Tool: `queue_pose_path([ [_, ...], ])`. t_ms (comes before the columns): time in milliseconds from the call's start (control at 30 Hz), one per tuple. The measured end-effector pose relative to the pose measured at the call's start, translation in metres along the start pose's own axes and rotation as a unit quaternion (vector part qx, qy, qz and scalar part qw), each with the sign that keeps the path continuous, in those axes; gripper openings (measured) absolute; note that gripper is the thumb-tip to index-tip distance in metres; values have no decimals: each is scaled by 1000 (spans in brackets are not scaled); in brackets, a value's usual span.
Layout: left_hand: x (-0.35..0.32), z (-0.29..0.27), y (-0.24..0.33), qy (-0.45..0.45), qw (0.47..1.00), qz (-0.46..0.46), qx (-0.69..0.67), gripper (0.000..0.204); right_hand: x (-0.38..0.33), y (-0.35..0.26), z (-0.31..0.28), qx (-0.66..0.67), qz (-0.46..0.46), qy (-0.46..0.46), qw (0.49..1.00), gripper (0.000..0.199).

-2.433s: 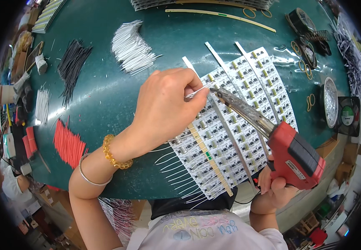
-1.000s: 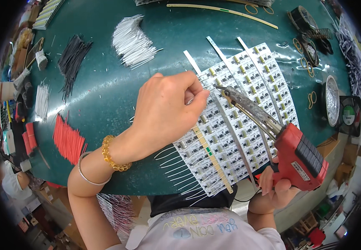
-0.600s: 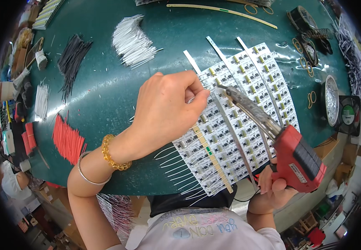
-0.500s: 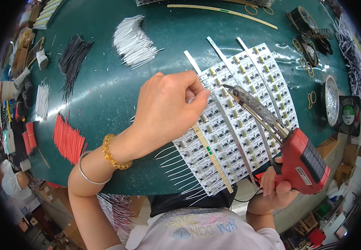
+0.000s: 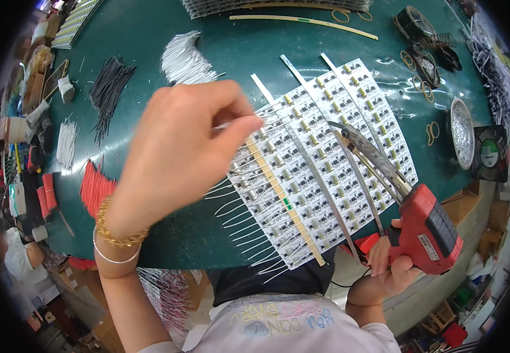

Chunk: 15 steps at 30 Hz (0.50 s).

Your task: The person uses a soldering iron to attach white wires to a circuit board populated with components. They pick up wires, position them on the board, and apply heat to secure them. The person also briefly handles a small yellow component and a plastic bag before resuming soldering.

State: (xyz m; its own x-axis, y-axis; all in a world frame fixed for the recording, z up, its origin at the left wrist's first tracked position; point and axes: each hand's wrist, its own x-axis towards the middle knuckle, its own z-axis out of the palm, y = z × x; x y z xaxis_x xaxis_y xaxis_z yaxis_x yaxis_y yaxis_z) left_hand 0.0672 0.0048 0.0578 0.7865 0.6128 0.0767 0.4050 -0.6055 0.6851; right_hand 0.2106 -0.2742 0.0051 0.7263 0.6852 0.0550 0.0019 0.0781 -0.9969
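My left hand (image 5: 178, 153) pinches a thin white wire (image 5: 240, 123) between thumb and fingers, just over the left edge of a white panel of small circuit boards (image 5: 325, 159) lying on the green table (image 5: 166, 35). Several white wires stick out of the panel's left side (image 5: 237, 217). My right hand (image 5: 384, 270) grips a red soldering gun (image 5: 425, 226) at the panel's lower right. Its long metal tip (image 5: 349, 132) points up-left over the boards.
Loose bundles of white wires (image 5: 187, 59), black wires (image 5: 110, 88) and red wires (image 5: 93, 188) lie on the table at the left. A round tin (image 5: 464, 132), a small black fan (image 5: 490, 153), rubber bands and a coil stand (image 5: 428, 50) sit at the right.
My left hand has lifted and drawn closer to the camera with the wire. The soldering gun has shifted slightly right, its tip away from the spot near my fingers.
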Motion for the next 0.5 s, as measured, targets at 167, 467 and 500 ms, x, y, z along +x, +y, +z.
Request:
queue_pose_path([
  [167,2,50,-14,38,998,52,28,9,2,-1,8,-6,4,-17,1000,77],
  [467,3,62,-20,54,996,63,17,10,0,-5,17,52,118,62,990,81],
  [500,4,63,-21,53,996,64,16,10,-1,-4,17,52,118,66,989,81],
])
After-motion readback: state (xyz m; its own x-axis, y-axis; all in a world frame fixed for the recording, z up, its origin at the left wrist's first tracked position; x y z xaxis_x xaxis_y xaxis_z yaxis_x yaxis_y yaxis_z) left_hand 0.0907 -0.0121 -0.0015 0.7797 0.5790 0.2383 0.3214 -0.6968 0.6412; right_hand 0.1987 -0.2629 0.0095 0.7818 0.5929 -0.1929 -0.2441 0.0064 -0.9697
